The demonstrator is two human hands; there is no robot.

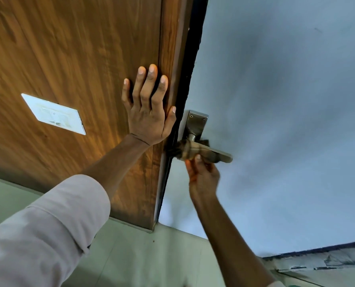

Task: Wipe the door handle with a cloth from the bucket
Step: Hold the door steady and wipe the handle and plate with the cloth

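A metal lever door handle [222,155] on a steel backplate [195,123] sticks out from the edge of the brown wooden door [69,59]. A brownish cloth [187,151] is wrapped around the handle's neck and looks blurred. My right hand [202,175] is just under the handle, fingers closed on the cloth. My left hand [148,106] lies flat on the door face beside the edge, fingers spread, holding nothing. The bucket is not in view.
A white rectangular plate [53,113] is fixed to the door face at left. A grey-blue wall [286,100] fills the right side. Pale floor tiles [141,255] lie below, with a dark strip [317,250] along the wall's base.
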